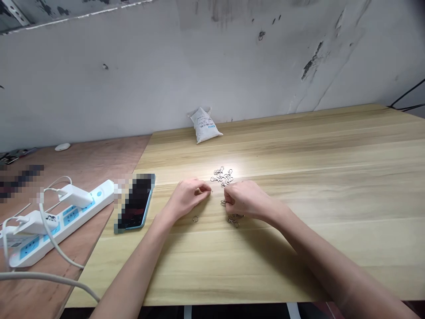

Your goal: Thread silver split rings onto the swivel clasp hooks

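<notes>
Background: scuffed wall beyond both grips; wooden tabletop beneath them.
Left hand: thumb and fingertips pinched on a small metal piece, probably a ring.
Right hand: fingers curled around a metal clasp.
Metal clasp: at the right grip's left edge, nearer that hand; visible end points toward the left hand, long axis roughly sideways.
Clasp pile: beyond the gap between grips.
Loose ring: nearside of the left grip.
</notes>
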`<state>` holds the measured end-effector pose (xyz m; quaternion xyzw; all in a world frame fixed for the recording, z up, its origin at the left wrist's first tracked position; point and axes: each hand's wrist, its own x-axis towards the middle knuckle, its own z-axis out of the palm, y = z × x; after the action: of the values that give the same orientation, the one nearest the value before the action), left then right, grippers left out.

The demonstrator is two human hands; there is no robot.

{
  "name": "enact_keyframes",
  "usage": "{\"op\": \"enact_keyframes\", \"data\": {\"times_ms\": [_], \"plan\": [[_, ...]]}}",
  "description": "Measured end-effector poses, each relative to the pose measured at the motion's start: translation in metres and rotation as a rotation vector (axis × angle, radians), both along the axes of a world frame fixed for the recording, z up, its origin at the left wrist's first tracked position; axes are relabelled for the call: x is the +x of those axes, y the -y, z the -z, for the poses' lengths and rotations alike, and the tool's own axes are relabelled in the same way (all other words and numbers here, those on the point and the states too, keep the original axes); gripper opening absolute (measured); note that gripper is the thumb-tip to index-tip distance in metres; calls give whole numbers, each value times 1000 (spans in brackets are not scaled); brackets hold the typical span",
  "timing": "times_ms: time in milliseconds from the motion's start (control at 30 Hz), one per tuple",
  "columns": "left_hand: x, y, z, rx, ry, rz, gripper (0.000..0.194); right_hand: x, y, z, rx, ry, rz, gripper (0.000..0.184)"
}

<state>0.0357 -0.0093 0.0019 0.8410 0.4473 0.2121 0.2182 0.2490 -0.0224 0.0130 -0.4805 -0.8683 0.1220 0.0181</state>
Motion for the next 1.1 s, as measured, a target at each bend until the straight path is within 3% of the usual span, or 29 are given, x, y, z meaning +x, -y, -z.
{"op": "enact_keyframes", "data": {"times_ms": [233,467,567,967,1100], "plan": [[3,0,1,237,-80,19,6,3,-2,6,23,-193,-3,3],[2,0,0,247,-30,-20,6,3,-16,18,-84,-911,181,15],[3,0,-2,248,17,-33,6,3,-20,23,-141,-1074,184,18],[6,2,-2,312,71,15,7,-5,-17,32,-72,-1010,283,14],[7,2,-2,288,81,3,7,-6,-17,37,94,-851,287,15]]}}
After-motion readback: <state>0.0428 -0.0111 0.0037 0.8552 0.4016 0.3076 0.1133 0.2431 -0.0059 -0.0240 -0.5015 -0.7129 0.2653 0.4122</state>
